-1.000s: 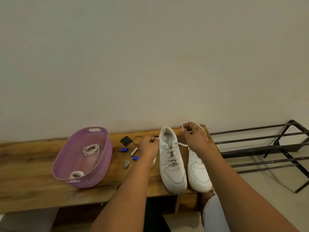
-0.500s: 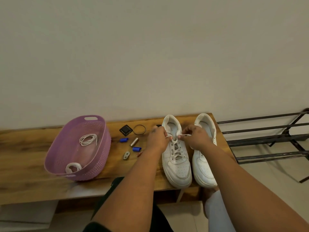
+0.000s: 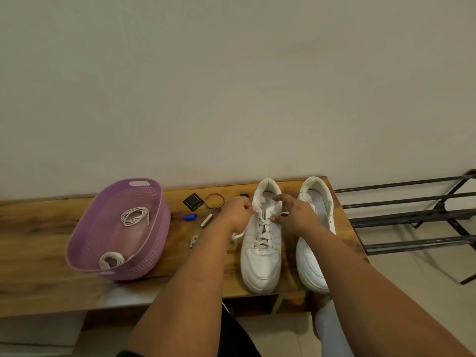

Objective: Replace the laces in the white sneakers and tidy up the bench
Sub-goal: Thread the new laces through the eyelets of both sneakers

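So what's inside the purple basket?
Inside the purple basket lie two white laces: a thin coiled lace toward the back, and a flat lace bundle at the front, partly hidden behind the near wall. The bottom just behind that wall is hidden.

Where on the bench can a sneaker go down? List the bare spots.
Bare wood: bench left of the basket, and the front strip between basket and left sneaker. Crowded: the small bits behind, and the right end, where both hands work.
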